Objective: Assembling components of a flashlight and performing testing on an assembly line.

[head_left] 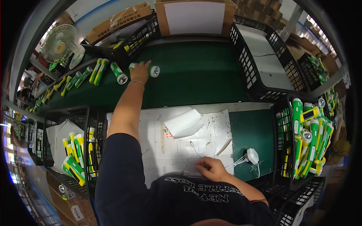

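Left hand [139,71] grips a green-and-white torch [151,70] (lens end silver, seemingly) on the green belt [196,71]

Green conveyor belt [196,75] across bench; black crates [260,71] flanking; fan [58,41] far left; cardboard boxes [194,15] behind.

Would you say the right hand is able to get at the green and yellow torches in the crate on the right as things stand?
Probably yes. The right hand rests on the white worktop, holding nothing I can make out, and the crate of torches stands open-topped just to its right. Only a small white round device with cords lies between them.
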